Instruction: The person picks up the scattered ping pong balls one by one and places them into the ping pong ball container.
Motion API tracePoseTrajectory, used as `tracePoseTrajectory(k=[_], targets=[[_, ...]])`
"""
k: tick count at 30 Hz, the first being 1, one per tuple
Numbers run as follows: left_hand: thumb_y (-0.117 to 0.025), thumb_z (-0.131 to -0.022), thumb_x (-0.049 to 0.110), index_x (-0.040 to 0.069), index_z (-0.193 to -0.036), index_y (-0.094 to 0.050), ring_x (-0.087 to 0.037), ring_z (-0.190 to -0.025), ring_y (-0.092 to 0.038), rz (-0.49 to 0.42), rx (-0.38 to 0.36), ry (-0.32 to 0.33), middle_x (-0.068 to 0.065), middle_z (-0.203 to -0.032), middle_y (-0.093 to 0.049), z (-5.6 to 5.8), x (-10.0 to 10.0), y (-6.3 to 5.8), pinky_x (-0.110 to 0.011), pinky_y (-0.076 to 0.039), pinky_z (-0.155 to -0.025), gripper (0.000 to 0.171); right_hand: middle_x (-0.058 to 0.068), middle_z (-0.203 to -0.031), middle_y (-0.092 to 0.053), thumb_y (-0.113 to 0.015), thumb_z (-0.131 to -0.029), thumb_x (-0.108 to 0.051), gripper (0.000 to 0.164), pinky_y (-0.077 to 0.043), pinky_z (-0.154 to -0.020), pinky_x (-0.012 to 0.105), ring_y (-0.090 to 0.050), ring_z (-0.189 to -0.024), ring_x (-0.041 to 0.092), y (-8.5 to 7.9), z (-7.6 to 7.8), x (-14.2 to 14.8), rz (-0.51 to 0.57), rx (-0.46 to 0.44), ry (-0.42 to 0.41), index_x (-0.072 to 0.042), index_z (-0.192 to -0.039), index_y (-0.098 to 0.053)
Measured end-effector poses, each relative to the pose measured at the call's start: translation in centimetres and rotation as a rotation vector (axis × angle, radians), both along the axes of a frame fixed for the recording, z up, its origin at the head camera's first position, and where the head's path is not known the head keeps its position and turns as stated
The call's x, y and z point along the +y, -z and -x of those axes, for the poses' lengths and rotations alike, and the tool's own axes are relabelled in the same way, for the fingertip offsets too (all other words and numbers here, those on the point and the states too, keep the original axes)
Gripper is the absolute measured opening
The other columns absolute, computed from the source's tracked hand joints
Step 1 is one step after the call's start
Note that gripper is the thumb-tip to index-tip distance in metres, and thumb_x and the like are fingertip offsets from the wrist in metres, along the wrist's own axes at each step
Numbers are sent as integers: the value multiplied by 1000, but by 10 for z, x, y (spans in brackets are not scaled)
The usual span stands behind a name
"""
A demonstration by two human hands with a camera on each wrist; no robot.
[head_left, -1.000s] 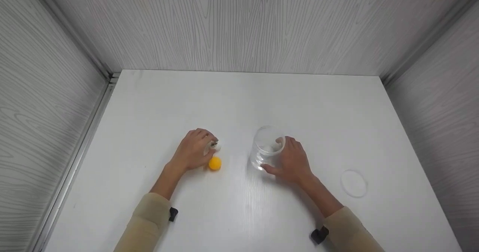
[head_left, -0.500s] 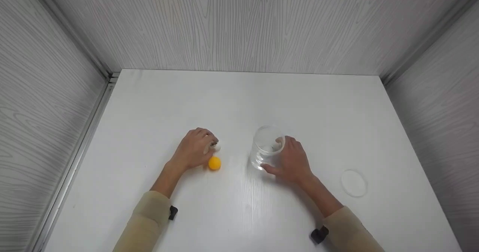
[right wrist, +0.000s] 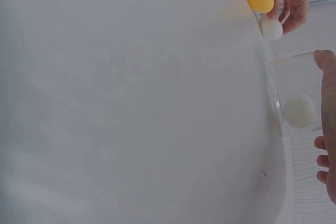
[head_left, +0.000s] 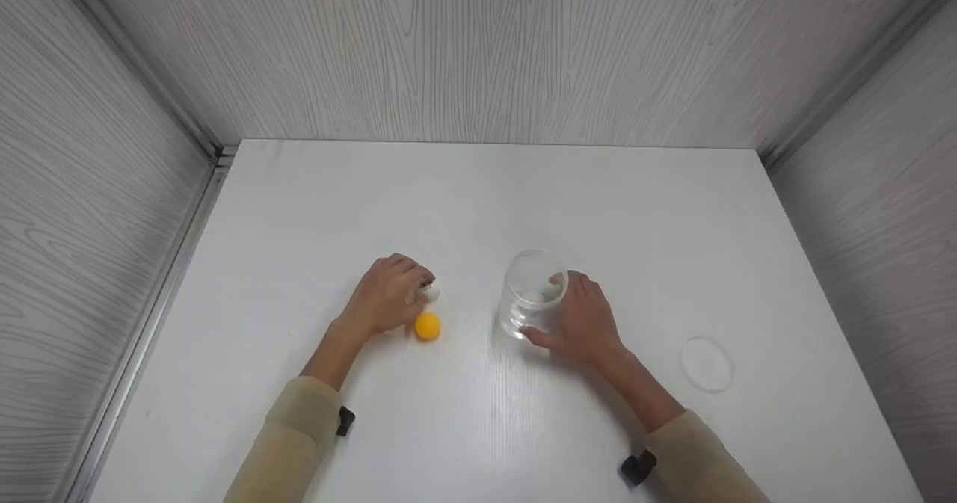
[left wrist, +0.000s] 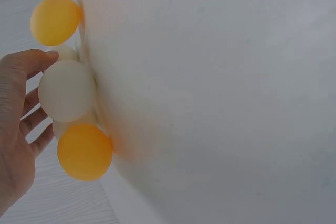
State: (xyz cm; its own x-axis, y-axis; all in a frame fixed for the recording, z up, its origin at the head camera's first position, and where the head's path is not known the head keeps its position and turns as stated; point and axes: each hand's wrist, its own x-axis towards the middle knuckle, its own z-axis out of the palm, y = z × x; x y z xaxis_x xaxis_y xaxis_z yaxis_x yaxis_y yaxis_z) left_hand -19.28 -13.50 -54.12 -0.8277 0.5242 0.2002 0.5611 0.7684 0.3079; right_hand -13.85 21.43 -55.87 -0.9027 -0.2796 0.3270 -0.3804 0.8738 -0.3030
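Observation:
In the head view my left hand (head_left: 386,294) curls low over the table, its thumb and fingers about a white ping-pong ball (left wrist: 68,91) that shows in the left wrist view. More white balls are partly hidden behind it. One orange ping-pong ball (head_left: 428,326) sits right beside the thumb; a second orange ball (left wrist: 85,152) appears lower in the left wrist view. My right hand (head_left: 583,320) grips a clear cylindrical jar (head_left: 519,312) from its right side, thumb at the front and fingers behind. The jar stands upright and open-topped, with a white ball (right wrist: 299,111) inside.
A thin translucent ring-shaped lid (head_left: 706,365) lies flat on the white table (head_left: 486,196), right of my right forearm. Grey wood-grain panels (head_left: 478,54) rise at the back and both sides. A black wrist device (head_left: 638,468) sits at my right sleeve.
My left hand's fingertips shift very slightly over the white ball. The right hand, the jar and the lid stay in place.

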Motion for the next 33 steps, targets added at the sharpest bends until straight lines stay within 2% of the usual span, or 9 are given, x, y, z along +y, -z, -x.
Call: tracePoseTrajectory(k=[10, 18, 24, 33], targets=[[-74, -94, 16, 13, -112, -76, -29, -116, -67, 13, -9, -2, -5, -113, -77, 1, 2, -1, -50, -52, -111, 19, 18, -119, -65, -75, -74, -70, 93, -54, -99, 53, -62, -110, 37, 1, 1, -1, -3, 12, 3, 3, -128, -55], [-75, -94, 21, 13, -113, -76, -30, -119, -66, 52, -18, -15, -5, -114, -77, 0, 3, -1, -51, -50, -114, 20, 16, -120, -64, -79, -73, -66, 90, -52, -102, 51, -61, -111, 36, 1, 1, 0, 26, -16, 1, 1, -128, -54], [-75, -93, 19, 13, -111, -76, -30, -117, -66, 7, -10, -17, -5, -113, -77, -1, 2, 1, -51, -51, -113, 19, 15, -119, -64, -79, -73, -66, 90, -53, -101, 51, -61, -112, 36, 2, 1, 0, 24, -3, -3, 1, -127, -55], [-75, -94, 21, 13, -112, -76, -30, -117, -66, -6, -6, -25, -5, -113, -77, -3, 3, -3, -50, -51, -112, 19, 16, -117, -64, -77, -73, -68, 91, -54, -100, 52, -62, -110, 36, 3, 1, 0, 11, 9, -5, 2, -126, -55]])
